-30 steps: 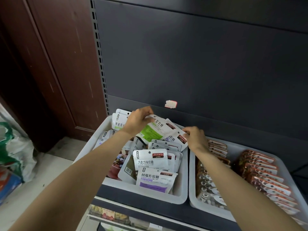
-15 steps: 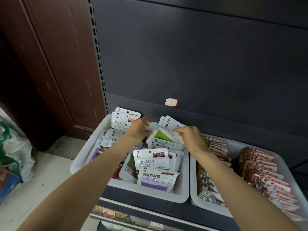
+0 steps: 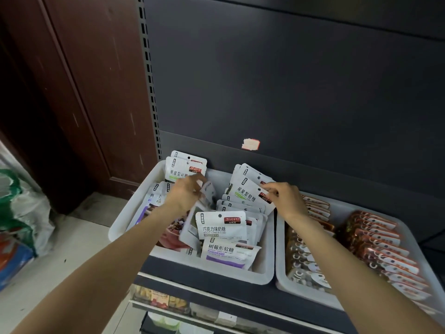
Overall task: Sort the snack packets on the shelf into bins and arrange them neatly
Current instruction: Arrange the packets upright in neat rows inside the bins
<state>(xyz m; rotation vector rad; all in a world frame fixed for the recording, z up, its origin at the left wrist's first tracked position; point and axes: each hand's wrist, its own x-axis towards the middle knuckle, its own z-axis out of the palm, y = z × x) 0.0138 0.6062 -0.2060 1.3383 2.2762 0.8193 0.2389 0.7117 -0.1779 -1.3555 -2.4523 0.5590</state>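
Head view: my right hand [image 3: 286, 200] pinches a green-striped packet [image 3: 250, 195] reading 星星型软糖, tilted in the left bin [image 3: 262, 268]; my left hand [image 3: 186, 195] grips a small packet [image 3: 209, 192] beside it. In front — a ZIRANPEI packet [image 3: 221, 225], 巧克力味奶糖 — then 树莓形软糖 [image 3: 227, 254].

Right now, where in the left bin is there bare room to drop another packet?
One bare patch: the back of the left bin, between the upright star-gummy packets in the back-left corner and the leaning stack that the right hand holds. The left hand sits at its edge. The front half is crowded with overlapping packets; the right bin is packed in rows.
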